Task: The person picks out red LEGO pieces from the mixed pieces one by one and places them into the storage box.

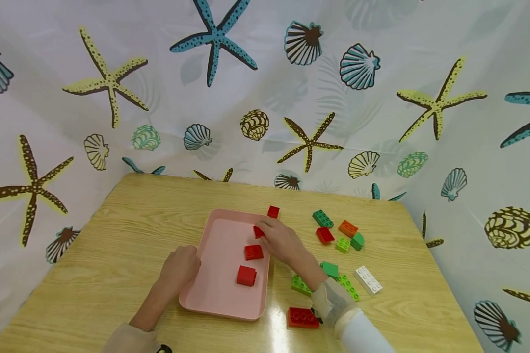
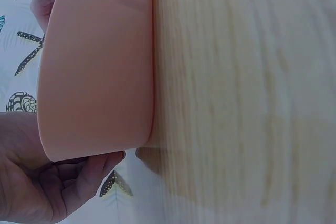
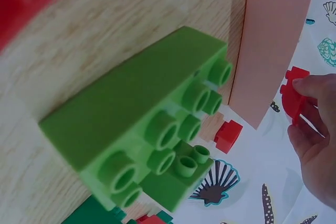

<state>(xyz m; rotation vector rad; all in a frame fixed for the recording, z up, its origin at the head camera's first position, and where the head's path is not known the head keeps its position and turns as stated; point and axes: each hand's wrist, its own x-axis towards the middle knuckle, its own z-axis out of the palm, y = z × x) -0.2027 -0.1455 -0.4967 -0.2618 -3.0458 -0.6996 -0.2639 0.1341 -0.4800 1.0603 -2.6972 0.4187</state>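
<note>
A pink tray (image 1: pixel 216 240) lies on the table, with two red bricks, one (image 1: pixel 253 252) behind the other (image 1: pixel 246 276), on its right half. My left hand (image 1: pixel 181 267) grips the tray's left wall, fingers (image 2: pixel 92 179) against the outside. Above the tray's far right part, my right hand (image 1: pixel 284 240) pinches a red toy brick with a curved side (image 3: pixel 293 95) between thumb and fingers. Just past the tray's far right corner sits a small red brick (image 1: pixel 273 212).
Right of the tray lie several loose bricks: dark green (image 1: pixel 323 218), orange (image 1: pixel 348 228), red (image 1: pixel 325 235), light green (image 1: pixel 342 244) and white (image 1: pixel 368 280). A larger red brick (image 1: pixel 302 317) is near the front. Patterned cloth (image 1: pixel 247 98) hangs behind the table.
</note>
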